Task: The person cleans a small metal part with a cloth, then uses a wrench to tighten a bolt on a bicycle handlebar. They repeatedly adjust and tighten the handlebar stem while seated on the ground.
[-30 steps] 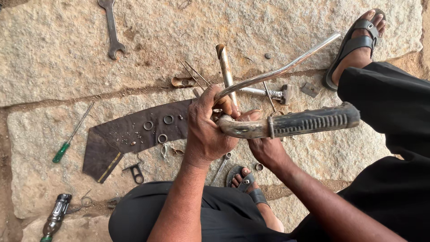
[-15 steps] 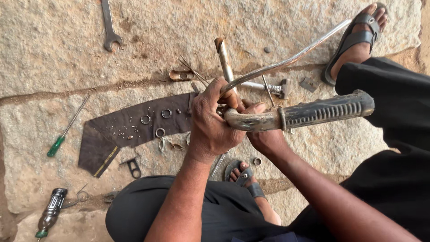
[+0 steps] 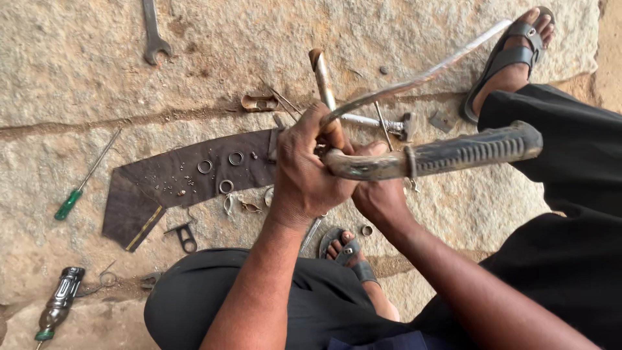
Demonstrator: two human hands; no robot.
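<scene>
My left hand point(image 3: 303, 170) grips a worn metal handlebar point(image 3: 369, 165) near its bend, thumb pressed against the brake lever point(image 3: 414, 79) that curves up to the right. My right hand point(image 3: 381, 198) holds the same bar from beneath, just left of the ribbed dark rubber grip point(image 3: 476, 150). A thin metal rod point(image 3: 322, 76) rises from behind my left hand. Both hands hover above a dark rubber strip point(image 3: 175, 178) carrying small rings point(image 3: 236, 157) and tiny steel balls.
On the stone floor lie a spanner point(image 3: 153, 34), a green-handled screwdriver point(image 3: 83, 180), a second screwdriver handle point(image 3: 59, 303), a small hammer point(image 3: 389, 124), a clip point(image 3: 186, 237) and loose washers. My sandalled feet point(image 3: 512, 58) rest at top right and below the hands.
The handlebar and both hands have shifted slightly right and up, with the grip end lifting higher. The view has drifted a little.
</scene>
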